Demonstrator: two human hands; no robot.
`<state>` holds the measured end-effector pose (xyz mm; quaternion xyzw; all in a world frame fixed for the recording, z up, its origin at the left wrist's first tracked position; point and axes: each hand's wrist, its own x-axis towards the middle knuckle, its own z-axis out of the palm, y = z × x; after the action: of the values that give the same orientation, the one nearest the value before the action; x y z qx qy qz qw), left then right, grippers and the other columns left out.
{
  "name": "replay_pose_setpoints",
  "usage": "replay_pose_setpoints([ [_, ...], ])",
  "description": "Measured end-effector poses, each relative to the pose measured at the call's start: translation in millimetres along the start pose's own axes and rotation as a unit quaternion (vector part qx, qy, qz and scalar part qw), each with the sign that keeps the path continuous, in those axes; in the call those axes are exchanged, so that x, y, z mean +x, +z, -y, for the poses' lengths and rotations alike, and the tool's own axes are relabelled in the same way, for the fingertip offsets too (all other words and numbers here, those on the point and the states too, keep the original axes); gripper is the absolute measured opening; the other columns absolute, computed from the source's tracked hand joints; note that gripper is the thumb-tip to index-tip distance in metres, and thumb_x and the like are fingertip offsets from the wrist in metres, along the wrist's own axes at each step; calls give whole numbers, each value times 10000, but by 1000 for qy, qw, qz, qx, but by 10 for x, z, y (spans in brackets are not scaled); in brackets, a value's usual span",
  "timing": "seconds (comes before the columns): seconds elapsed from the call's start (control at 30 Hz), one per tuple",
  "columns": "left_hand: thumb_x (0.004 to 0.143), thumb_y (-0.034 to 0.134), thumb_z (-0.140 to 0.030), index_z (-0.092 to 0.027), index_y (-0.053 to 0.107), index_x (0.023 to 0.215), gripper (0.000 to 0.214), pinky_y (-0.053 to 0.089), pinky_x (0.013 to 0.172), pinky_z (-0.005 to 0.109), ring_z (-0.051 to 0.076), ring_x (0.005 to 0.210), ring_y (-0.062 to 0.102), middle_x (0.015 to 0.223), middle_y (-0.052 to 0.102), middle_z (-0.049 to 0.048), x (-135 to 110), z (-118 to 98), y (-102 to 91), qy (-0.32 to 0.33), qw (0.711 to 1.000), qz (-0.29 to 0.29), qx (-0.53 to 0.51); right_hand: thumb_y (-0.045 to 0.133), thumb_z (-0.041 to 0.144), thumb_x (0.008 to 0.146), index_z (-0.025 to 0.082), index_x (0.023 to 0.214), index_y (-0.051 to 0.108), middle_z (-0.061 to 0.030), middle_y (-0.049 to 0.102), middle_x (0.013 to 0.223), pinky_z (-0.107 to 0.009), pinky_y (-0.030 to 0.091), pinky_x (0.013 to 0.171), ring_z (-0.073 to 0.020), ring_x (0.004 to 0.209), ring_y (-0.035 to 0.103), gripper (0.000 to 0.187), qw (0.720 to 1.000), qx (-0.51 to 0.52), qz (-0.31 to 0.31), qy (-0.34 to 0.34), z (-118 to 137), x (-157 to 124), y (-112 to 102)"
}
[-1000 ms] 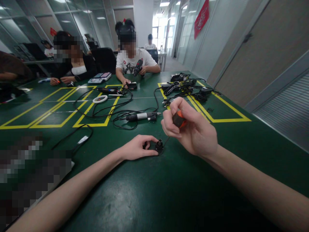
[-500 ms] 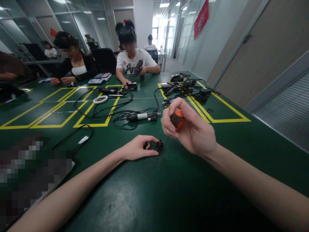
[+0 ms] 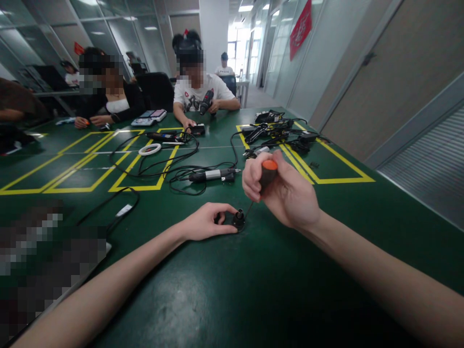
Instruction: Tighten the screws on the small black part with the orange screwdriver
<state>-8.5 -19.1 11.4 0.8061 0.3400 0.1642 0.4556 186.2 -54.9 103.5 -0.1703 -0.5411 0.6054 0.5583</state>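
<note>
My left hand rests on the green table and pinches a small round black part between thumb and forefinger. A short tube with a metallic look stands up from the part's middle. My right hand is wrapped round the handle of a screwdriver, dark with an orange end. Its thin shaft slants down to the left, and the tip is at the right side of the black part. Whether the tip sits in a screw is too small to tell.
Beyond my hands lies a grey-and-black electric screwdriver with its cable. A white ring lies farther left, and a heap of black cables and adapters at the back right. Across the table, a co-worker holds a power drill.
My right hand has turned the screwdriver, so its handle stands more upright with the orange end facing up. The left hand and the black part have stayed put.
</note>
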Motion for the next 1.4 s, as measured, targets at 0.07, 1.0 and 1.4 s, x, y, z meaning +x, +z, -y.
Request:
replay_pose_setpoints([
  [0.07,825,783,-459,-146,725,1154,459,326,606,220,97,623,434,673,483,-66,0,-1,1,2,1000,1,-1,542,623,987,215,688,513,61,365,537,-250,261,452,-94,460,302,506,1000,8,12,17,11,-10,-1],
  [1.0,836,774,-447,-126,727,1189,480,350,601,217,103,657,459,759,570,-24,2,6,-1,24,999,4,-22,546,672,959,217,708,520,96,268,504,-236,210,441,-81,433,187,521,998,39,30,27,-31,-36,1],
  [1.4,827,773,-469,-131,745,1143,464,325,578,211,92,625,435,715,554,-36,11,-13,-20,9,999,9,-43,586,684,924,221,676,512,75,308,518,-250,236,429,-96,452,243,530,1000,1,-9,23,-22,-4,20],
])
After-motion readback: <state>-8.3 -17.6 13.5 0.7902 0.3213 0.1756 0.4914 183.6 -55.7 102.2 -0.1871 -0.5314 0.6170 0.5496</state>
